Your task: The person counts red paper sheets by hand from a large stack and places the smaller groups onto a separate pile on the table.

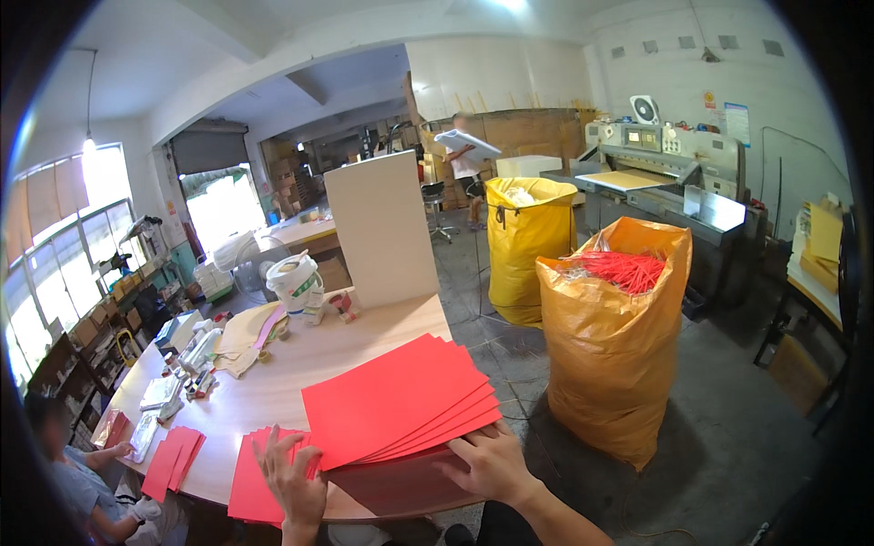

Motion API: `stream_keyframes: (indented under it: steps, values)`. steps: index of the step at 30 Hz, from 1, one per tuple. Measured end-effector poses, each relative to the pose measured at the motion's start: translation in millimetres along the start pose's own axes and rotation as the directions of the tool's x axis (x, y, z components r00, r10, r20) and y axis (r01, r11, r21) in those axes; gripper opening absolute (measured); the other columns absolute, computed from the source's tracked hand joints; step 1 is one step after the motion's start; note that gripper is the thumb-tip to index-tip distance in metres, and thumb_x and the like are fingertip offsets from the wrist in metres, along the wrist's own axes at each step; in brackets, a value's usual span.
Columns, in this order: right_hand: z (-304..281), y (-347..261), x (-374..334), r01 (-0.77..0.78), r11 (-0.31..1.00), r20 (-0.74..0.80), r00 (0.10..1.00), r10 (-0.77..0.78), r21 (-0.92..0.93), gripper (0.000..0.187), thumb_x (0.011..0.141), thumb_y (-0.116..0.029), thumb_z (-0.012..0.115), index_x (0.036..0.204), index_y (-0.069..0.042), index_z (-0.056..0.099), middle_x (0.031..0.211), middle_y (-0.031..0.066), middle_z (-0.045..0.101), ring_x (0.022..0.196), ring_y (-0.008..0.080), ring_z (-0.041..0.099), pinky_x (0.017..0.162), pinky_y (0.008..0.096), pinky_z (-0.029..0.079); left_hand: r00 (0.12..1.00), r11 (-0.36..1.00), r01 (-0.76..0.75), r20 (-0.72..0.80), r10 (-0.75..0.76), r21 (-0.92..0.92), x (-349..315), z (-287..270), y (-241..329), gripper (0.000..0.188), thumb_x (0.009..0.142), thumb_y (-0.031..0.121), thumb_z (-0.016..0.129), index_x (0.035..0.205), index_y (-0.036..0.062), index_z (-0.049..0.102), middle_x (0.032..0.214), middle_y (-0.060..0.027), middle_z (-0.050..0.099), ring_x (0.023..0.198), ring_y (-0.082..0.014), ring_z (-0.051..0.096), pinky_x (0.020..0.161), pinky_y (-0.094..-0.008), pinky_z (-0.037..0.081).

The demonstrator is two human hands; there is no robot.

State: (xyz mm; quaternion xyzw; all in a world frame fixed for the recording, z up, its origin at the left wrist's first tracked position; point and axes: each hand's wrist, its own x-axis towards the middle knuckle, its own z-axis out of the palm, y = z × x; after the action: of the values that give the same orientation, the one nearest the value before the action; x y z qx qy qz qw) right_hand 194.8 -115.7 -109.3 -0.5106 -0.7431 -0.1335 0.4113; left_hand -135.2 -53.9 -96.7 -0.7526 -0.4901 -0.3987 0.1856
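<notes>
A thick stack of red paper sheets [391,400] lies at the table's near edge, its top sheets fanned toward the right. My right hand [496,462] is at the stack's near right corner, fingers bent against the sheet edges and gripping them; some fingertips are hidden. My left hand [296,478] is beside the near left corner, fingers apart and curved. Below and behind it lies a lower pile of red sheets [248,487]. Farther left is another small fanned pile of red sheets [173,461].
A white bucket [296,284] stands on the wooden table [273,387] near an upright pale board [384,227]. An orange sack [610,364] and a yellow sack [523,255] stand to the right, before a cutting machine [665,173]. One person [86,491] sits at left; another [466,164] stands far back.
</notes>
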Motion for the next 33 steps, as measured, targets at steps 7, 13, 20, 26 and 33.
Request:
stream_keyframes:
  steps: [7, 13, 20, 26, 33]
  values:
    - [30, 20, -18, 0.094, 0.988, -0.173, 0.978, -0.114, -0.122, 0.04, 0.082, -0.039, 0.089, 0.11, -0.011, 0.084, 0.114, 0.0084, 0.08, 0.113, 0.0282, 0.075, 0.108, 0.0474, 0.053, 0.937, 0.934, -0.336, -0.144, 0.319, -0.117, -12, -43, 50, 0.03, 0.107, 0.041, 0.074, 0.118, 0.0135, 0.078, 0.122, -0.016, 0.073, 0.107, -0.031, 0.074, 0.091, -0.0389, 0.059]
    - [36, 21, -15, 0.129, 0.986, -0.206, 0.967, -0.149, -0.105, 0.043, 0.078, -0.04, 0.09, 0.108, -0.01, 0.084, 0.113, 0.0098, 0.081, 0.113, 0.0303, 0.076, 0.108, 0.0506, 0.053, 0.664, -0.179, 0.559, 0.566, -0.489, -0.81, -88, -1, 27, 0.039, 0.103, 0.022, 0.077, 0.138, 0.0105, 0.064, 0.142, -0.0125, 0.069, 0.143, -0.0382, 0.06, 0.13, -0.0621, 0.034]
    - [44, 20, -15, 0.115, 0.99, -0.205, 0.97, -0.129, -0.077, 0.047, 0.075, -0.041, 0.091, 0.108, -0.008, 0.083, 0.112, 0.0112, 0.08, 0.114, 0.0363, 0.075, 0.109, 0.0585, 0.051, 0.534, -0.486, 0.695, 0.833, -0.144, -0.529, -20, -32, 56, 0.047, 0.112, 0.008, 0.055, 0.154, -0.0109, 0.047, 0.152, -0.0212, 0.063, 0.139, -0.0298, 0.064, 0.116, -0.0457, 0.054]
    - [31, 11, -14, 0.062, 0.979, -0.122, 0.989, -0.087, -0.192, 0.043, 0.089, -0.038, 0.077, 0.113, -0.003, 0.079, 0.123, 0.0173, 0.076, 0.118, 0.0401, 0.071, 0.109, 0.0569, 0.047, 0.502, -0.484, 0.665, 0.82, -0.275, -0.569, -44, -66, -6, 0.038, 0.11, 0.004, 0.058, 0.146, -0.0061, 0.057, 0.139, -0.0163, 0.072, 0.123, -0.0245, 0.074, 0.106, -0.0406, 0.06]
    - [32, 4, -11, 0.089, 0.972, -0.067, 0.992, -0.106, -0.218, 0.044, 0.098, -0.037, 0.068, 0.126, -0.004, 0.077, 0.137, 0.0161, 0.075, 0.129, 0.0389, 0.069, 0.113, 0.0534, 0.045, 0.598, -0.292, 0.453, 0.53, -0.602, -0.842, -137, -82, -151, 0.042, 0.11, 0.012, 0.059, 0.148, -0.006, 0.054, 0.139, -0.0184, 0.072, 0.115, -0.0287, 0.077, 0.095, -0.0433, 0.066]
